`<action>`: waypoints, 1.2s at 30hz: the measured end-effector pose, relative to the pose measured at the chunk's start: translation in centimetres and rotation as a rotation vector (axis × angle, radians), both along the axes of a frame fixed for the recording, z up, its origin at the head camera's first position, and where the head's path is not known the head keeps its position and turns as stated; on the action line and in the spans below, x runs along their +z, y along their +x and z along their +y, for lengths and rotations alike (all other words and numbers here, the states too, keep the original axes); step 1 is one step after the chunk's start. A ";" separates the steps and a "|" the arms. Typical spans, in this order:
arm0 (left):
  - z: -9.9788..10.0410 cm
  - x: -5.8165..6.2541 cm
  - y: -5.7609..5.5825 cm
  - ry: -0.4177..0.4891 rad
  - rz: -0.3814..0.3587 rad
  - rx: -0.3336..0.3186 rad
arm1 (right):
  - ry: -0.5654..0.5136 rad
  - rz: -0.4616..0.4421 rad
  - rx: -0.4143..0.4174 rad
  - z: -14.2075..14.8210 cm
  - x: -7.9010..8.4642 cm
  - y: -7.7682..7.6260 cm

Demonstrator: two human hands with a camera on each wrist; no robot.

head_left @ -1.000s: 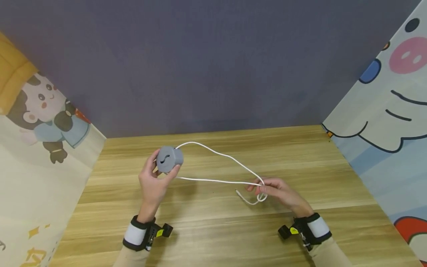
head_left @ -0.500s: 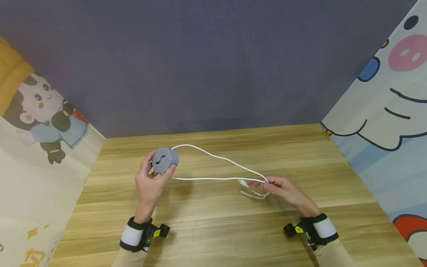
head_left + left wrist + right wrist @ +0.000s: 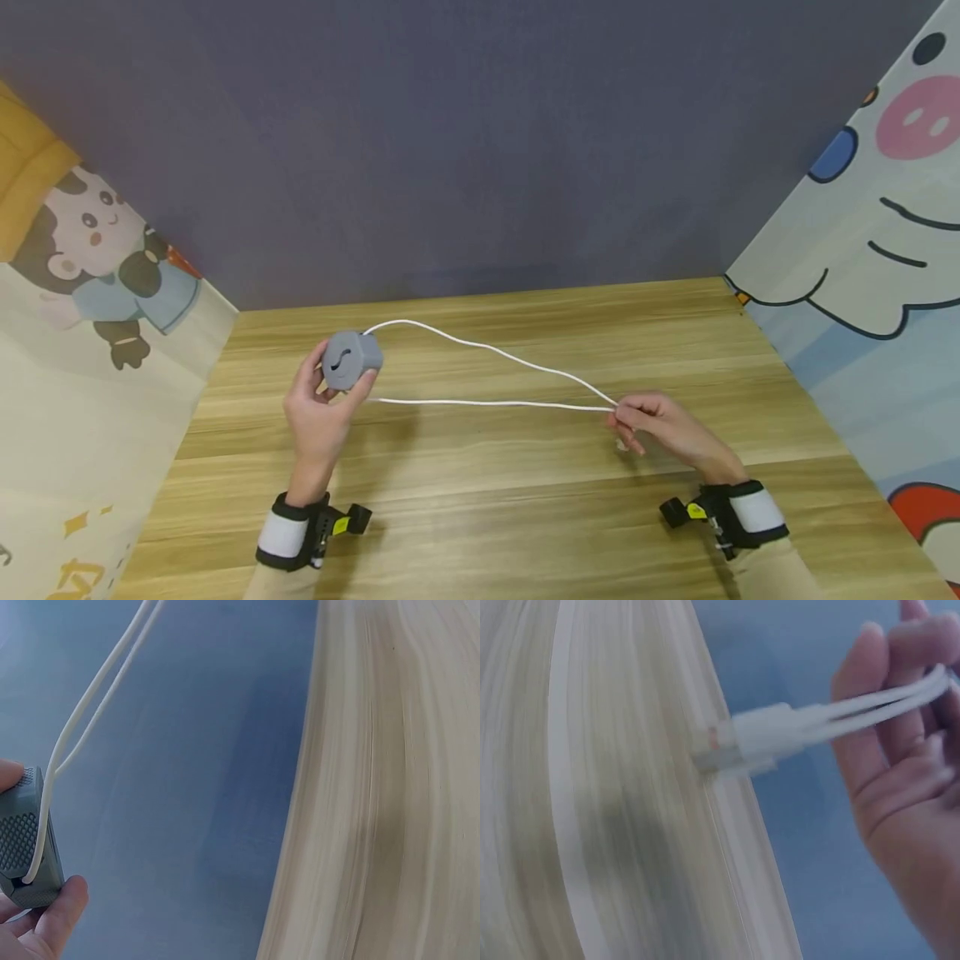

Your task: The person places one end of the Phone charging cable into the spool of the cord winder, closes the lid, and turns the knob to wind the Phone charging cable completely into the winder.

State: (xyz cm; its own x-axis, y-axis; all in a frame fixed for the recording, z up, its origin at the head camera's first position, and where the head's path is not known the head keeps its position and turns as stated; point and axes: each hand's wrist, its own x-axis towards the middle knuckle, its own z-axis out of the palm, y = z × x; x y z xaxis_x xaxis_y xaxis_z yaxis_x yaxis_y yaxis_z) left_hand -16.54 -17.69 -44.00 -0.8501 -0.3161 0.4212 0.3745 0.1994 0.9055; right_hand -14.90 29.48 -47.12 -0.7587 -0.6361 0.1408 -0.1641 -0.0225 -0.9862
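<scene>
My left hand (image 3: 318,421) grips a grey cable winder (image 3: 345,362) between thumb and fingers, above the left part of the table. An S-shaped slot shows on its face, and its side is textured in the left wrist view. Two strands of a white USB cable (image 3: 487,347) run from it to my right hand (image 3: 671,429). The upper strand bows slightly; the lower lies nearly straight. My right thumb and finger pinch both strands. In the right wrist view the cable loops at the fingers, and a blurred white USB plug (image 3: 769,733) hangs from it.
The wooden table (image 3: 480,517) ends at a dark grey-blue panel (image 3: 480,150) at the back. Cartoon-printed walls stand at left (image 3: 97,350) and right (image 3: 862,275). Each wrist wears a strap with a small camera, the left camera (image 3: 358,518) and right camera (image 3: 675,512).
My right hand has moved right and my left hand slightly left with the winder, so the strands between them are longer. The loose cable end has drawn in below my right hand.
</scene>
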 end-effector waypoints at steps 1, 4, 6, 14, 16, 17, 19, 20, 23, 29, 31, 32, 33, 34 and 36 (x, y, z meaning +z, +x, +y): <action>-0.1 0.0 0.0 -0.002 -0.003 0.007 | 0.043 -0.002 -0.013 0.3 0.0 0.0; -0.3 0.1 0.2 -0.012 -0.017 0.035 | 0.155 -0.021 -0.043 1.1 0.1 0.1; -0.4 0.0 0.2 -0.021 -0.031 0.055 | 0.206 -0.040 -0.046 1.6 0.2 0.2; -0.3 -0.2 0.4 0.015 -0.118 0.091 | 0.268 -0.079 0.040 2.8 -0.1 0.3; -0.4 -0.2 0.4 0.032 -0.139 0.096 | 0.270 -0.101 0.046 3.0 -0.2 0.4; -0.4 -0.2 0.4 0.039 -0.150 0.096 | 0.276 -0.116 0.038 3.1 -0.3 0.5; -0.5 -0.2 0.4 0.050 -0.171 0.097 | 0.289 -0.159 0.010 3.3 -0.3 0.6; -0.6 -0.2 0.4 0.055 -0.181 0.097 | 0.295 -0.178 -0.009 3.4 -0.3 0.6; -0.7 -0.2 0.5 0.064 -0.198 0.097 | 0.289 -0.207 -0.043 3.6 -0.3 0.7; -0.9 -0.2 0.4 0.083 -0.207 0.117 | 0.257 -0.131 -0.026 4.3 -0.7 0.7; -1.0 -0.2 0.4 0.092 -0.210 0.122 | 0.262 -0.103 -0.015 4.6 -0.8 0.8; -1.1 -0.1 0.4 0.095 -0.212 0.121 | 0.255 -0.097 -0.006 4.6 -0.8 0.8; -1.1 -0.1 0.4 0.096 -0.215 0.118 | 0.248 -0.092 0.003 4.7 -0.8 0.8; -1.1 -0.1 0.4 0.096 -0.219 0.115 | 0.242 -0.093 0.004 4.7 -0.8 0.8; -1.1 0.0 0.5 0.093 -0.224 0.113 | 0.228 -0.105 -0.008 4.8 -0.8 0.8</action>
